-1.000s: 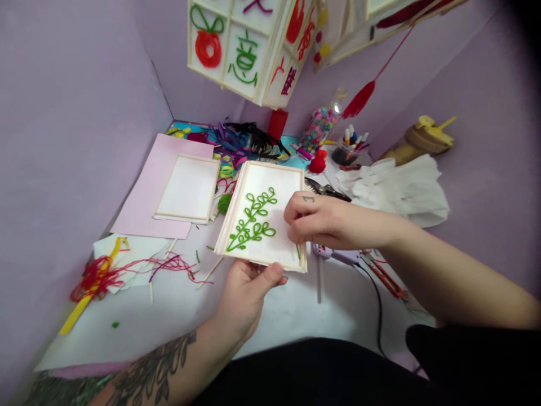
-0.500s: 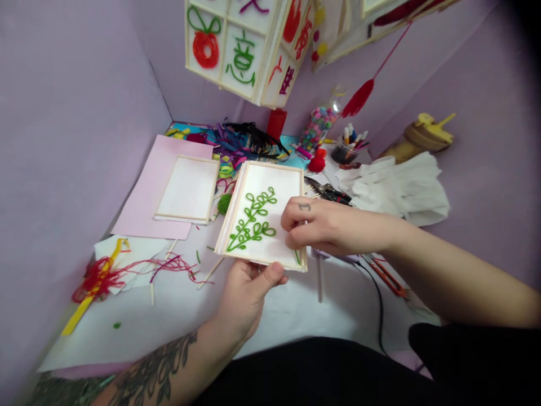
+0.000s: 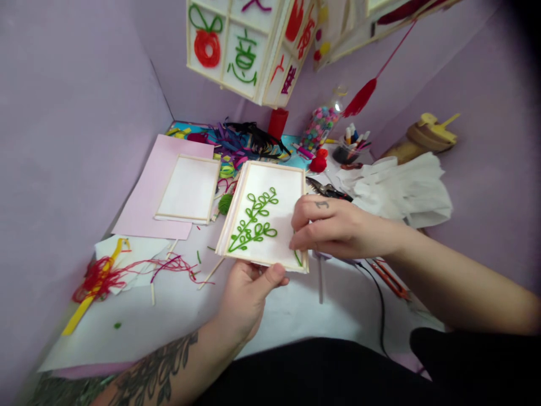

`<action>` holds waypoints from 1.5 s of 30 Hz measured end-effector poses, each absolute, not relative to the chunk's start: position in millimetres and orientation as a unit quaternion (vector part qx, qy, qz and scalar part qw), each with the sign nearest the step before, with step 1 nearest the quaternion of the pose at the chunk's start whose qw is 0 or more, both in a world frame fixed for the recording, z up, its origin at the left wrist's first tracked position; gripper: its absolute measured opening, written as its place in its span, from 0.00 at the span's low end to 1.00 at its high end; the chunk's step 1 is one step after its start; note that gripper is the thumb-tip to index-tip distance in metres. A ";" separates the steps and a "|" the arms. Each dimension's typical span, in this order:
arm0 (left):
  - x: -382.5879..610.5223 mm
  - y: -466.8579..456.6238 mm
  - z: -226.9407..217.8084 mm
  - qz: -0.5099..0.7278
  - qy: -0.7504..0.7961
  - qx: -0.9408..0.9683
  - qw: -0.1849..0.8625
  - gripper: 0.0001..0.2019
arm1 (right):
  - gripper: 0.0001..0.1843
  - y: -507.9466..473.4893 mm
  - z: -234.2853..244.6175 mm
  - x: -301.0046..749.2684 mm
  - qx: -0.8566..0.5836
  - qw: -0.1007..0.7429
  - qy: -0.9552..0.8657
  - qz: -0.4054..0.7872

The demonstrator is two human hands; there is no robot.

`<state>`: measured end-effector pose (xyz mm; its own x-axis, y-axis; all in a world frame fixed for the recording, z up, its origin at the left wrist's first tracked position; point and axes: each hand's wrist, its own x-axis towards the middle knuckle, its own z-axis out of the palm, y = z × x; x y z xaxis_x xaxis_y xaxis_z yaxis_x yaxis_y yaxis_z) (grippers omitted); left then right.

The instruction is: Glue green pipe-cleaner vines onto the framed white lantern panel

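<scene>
My left hand [image 3: 249, 290] grips the lower edge of a white framed panel [image 3: 276, 180], thumb on the front and fingers behind. The panel has pale wooden edging and is held tilted above the table. Green yarn [image 3: 252, 220] forms a leafy branch on its left half. Over the panel's right side, my right hand [image 3: 327, 225] is closed in a pinch at a short piece of green yarn [image 3: 298, 257], whose lower end shows near the bottom right corner. The fingertips hide the upper part of that strand.
A second framed panel [image 3: 190, 189] lies on pink card [image 3: 139, 192] at left. Red threads [image 3: 99, 279] and a yellow strip [image 3: 80, 316] lie nearer. Pruning shears [image 3: 329, 190], white fabric [image 3: 401, 189] and a black cable [image 3: 380, 299] are at right. A decorated lantern [image 3: 236, 51] hangs overhead.
My right hand has shifted slightly right, towards the panel's right edge, still pinched. My left hand and the panel have stayed nearly in place.
</scene>
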<state>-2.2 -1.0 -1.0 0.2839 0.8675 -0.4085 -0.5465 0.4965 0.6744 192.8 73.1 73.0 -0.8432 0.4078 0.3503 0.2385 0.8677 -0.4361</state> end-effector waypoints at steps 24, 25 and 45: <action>-1.9 -1.0 -1.7 0.463 0.382 0.194 0.776 0.21 | 0.09 45.6 54.0 197.1 -0.298 0.279 -0.862 0.300; -1.9 -0.9 -1.7 0.463 0.384 0.194 0.775 0.21 | 0.09 45.8 53.8 197.2 -0.296 0.279 -0.863 0.301; -2.6 -0.8 -0.9 0.461 0.384 0.206 0.773 0.21 | 0.09 40.2 59.3 195.9 -0.261 0.265 -0.874 0.312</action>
